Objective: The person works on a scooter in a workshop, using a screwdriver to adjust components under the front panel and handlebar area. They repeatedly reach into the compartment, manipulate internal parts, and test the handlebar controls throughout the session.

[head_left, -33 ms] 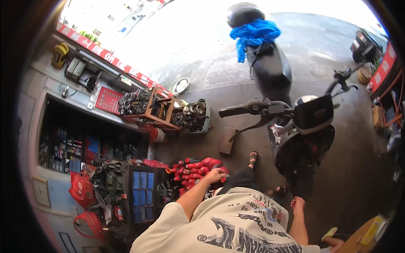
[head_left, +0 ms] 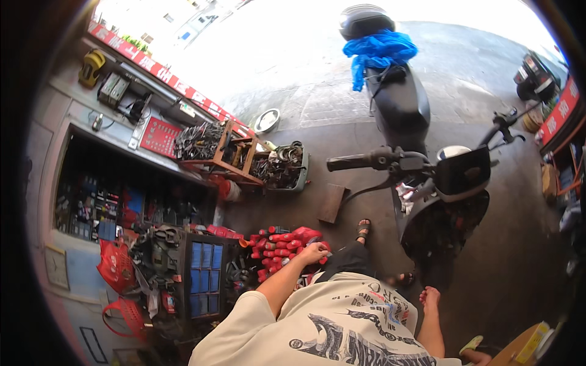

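Observation:
My left hand (head_left: 314, 252) is held out in front of my body, its fingers pinched together. A small greyish piece shows at the fingertips, too small to name. Below that hand in the view lie several red bottles (head_left: 282, 249) in a heap. My right hand (head_left: 430, 297) hangs low by my side with curled fingers, and I see nothing in it. Ahead of me to the right stands a dark scooter (head_left: 400, 104), its handlebar (head_left: 360, 161) turned toward me. A blue plastic sheet (head_left: 381, 47) lies over its rear seat.
A brown block (head_left: 334, 203) lies on the floor near my sandalled foot (head_left: 364, 228). Left of it are a green bin (head_left: 299, 174) of metal parts and a wooden rack (head_left: 244, 152) of tools. A blue-drawered cabinet (head_left: 206, 277) stands close on my left. Another person's foot (head_left: 471, 344) shows lower right.
The view has turned slightly, so the scooter and the tool rack sit a little further right in the picture. Both hands keep nearly the same pose.

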